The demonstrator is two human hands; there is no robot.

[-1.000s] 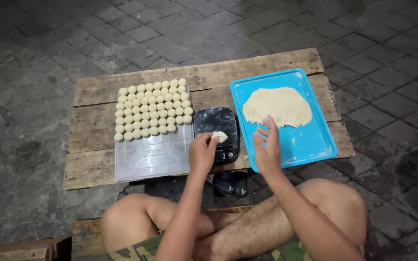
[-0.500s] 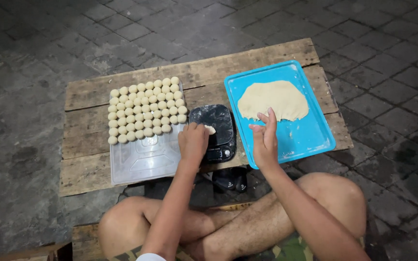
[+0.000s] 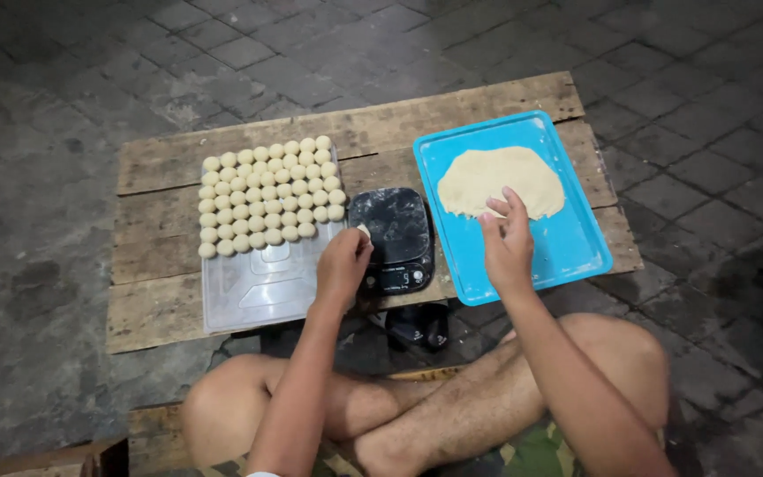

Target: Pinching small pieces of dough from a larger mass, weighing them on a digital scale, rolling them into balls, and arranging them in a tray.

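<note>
A seated person's left hand [image 3: 343, 265] pinches a small pale lump of dough [image 3: 364, 231] at the edge of a black, flour-dusted digital kitchen scale [image 3: 396, 231] on a rough wooden plank counter [image 3: 161, 225]. The right hand [image 3: 507, 243], fingers curled, touches the rim of a flattened beige dough sheet [image 3: 498, 179] in a bright blue plastic tray [image 3: 576, 247]; whether it grips any is unclear. Neat rows of smooth dough balls [image 3: 267, 194] fill a clear plastic tray [image 3: 262, 287] to the left, on grey paving stones [image 3: 37, 177].
</note>
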